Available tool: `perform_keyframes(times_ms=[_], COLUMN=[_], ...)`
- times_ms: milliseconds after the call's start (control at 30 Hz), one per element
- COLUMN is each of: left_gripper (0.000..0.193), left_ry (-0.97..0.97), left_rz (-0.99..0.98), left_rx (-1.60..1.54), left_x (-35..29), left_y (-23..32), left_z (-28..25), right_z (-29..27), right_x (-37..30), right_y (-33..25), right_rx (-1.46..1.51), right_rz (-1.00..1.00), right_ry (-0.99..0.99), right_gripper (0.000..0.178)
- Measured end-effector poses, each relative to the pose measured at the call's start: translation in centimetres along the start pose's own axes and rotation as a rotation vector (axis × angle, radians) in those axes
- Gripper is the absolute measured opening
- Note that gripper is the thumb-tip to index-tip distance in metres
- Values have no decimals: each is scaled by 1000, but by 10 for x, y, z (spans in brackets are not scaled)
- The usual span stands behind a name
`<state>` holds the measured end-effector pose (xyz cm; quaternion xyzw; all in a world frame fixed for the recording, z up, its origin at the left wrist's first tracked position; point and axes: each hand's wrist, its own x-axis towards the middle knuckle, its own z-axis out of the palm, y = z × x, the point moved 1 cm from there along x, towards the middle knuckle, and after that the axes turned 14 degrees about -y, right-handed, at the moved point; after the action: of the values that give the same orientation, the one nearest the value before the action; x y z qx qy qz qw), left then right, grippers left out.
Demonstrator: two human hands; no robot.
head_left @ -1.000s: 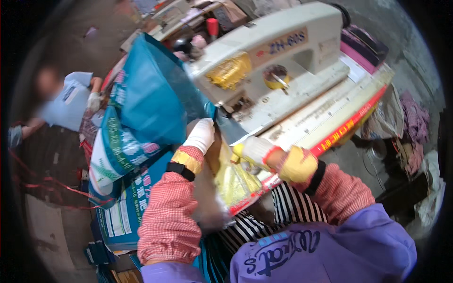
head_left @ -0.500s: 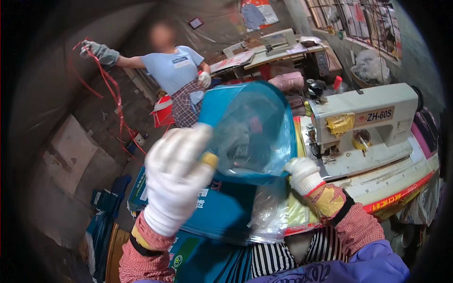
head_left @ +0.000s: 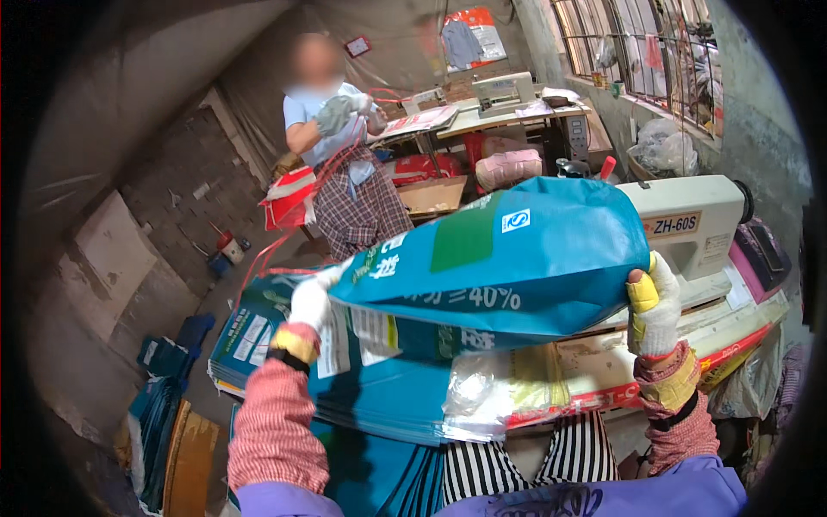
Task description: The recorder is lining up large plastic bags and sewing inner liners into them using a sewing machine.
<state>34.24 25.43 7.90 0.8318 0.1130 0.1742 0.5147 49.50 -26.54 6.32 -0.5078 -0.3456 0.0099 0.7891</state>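
A teal printed sack [head_left: 482, 267] is held up lengthwise in front of me, puffed out toward its right end. My left hand [head_left: 312, 302], in a white glove, is closed on the sack's left end. At the right end my right hand [head_left: 656, 297], gloved with yellow tape on its fingers, grips the edge, thumb toward me. Beneath the held sack lies a stack of flat teal sacks [head_left: 396, 392], with clear plastic liner [head_left: 478, 392] showing at its right end. Behind my right hand stands a white sewing machine [head_left: 693, 211], partly hidden by the sack.
Across from me stands a person [head_left: 340, 138] in grey gloves, handling red strips. More teal sacks [head_left: 258, 332] are piled at the left. Another sewing machine [head_left: 504, 93] sits on a far table. A barred window [head_left: 642, 60] is at right, and a wooden board [head_left: 191, 457] stands lower left.
The sack's open mouth faced me; now its printed side does, stretched sideways. My left hand came down onto its left end, my right moved outward. The other person's outstretched arm came in to the chest.
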Motion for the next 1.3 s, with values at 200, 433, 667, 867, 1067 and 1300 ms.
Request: perform_keyframes(times_ms=[200,433,667,867,1067,1300], left_gripper=[29,45,41,66,83,59], left_ry=[576,910,276,165,56,206], left_rz=[453,686,-143,-245,-305,-401], left_rx=[1197,1609,1350,1427,1545,1219], left_x=[-13,-129,-241,-247,-238,-237], left_y=[164,140,-82,-99,-116,-126], left_z=[-23,19,12,-30,-49,-92], right_z=[-8,-39,23,52,144,101], right_x=[12,3,-39,4,87,138], right_y=[18,127,112,17,-22,43], right_rx=[-322,265,-539,-473,-1093,-1416], right_rz=[41,147,487,170,-613,-14], right_ry=[66,-35,-964,-946,-734,-631], right_gripper=[34,16,16,26,32,25])
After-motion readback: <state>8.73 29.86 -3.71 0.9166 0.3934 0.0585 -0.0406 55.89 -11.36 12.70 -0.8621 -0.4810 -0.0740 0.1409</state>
